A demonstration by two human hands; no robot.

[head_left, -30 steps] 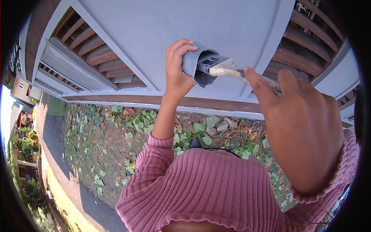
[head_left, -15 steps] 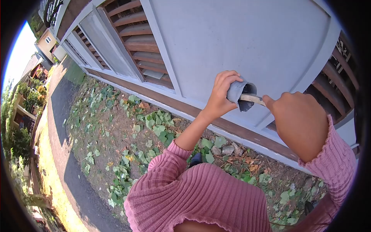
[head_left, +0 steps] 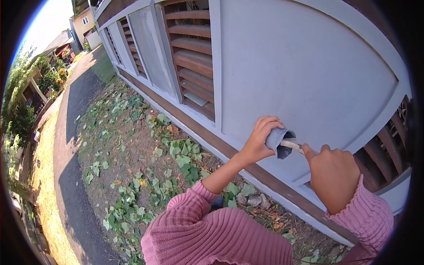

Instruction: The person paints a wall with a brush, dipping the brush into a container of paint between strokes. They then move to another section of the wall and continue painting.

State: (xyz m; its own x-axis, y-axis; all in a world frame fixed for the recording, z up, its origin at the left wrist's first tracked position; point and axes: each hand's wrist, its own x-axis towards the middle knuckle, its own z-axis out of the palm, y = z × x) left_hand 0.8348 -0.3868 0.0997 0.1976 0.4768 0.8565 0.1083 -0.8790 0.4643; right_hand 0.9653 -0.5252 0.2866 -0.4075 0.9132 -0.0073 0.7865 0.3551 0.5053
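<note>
My left hand [head_left: 261, 140] is wrapped round a small grey cup-like container [head_left: 274, 138], tilted with its dark, ragged opening facing right. A pale, flat stick-like tool [head_left: 291, 145] reaches into that opening. My right hand [head_left: 332, 173] grips the tool's other end, the index finger stretched along it. Both hands are in front of the lower part of a pale grey-blue wall panel [head_left: 304, 70]. What is inside the container is too dark to tell.
Brown louvred slats [head_left: 192, 53] are set in the wall left of the panel, with more slats [head_left: 384, 145] at the right. Green creeping leaves [head_left: 183, 154] and stones [head_left: 254, 201] lie on the ground along the wall base. A paved path [head_left: 77, 176] runs at the left.
The view has shifted, so the wall and ground sit differently in the frame. Both hands appear lower, still holding the container and the tool, and the right hand's wrist is turned more upright.
</note>
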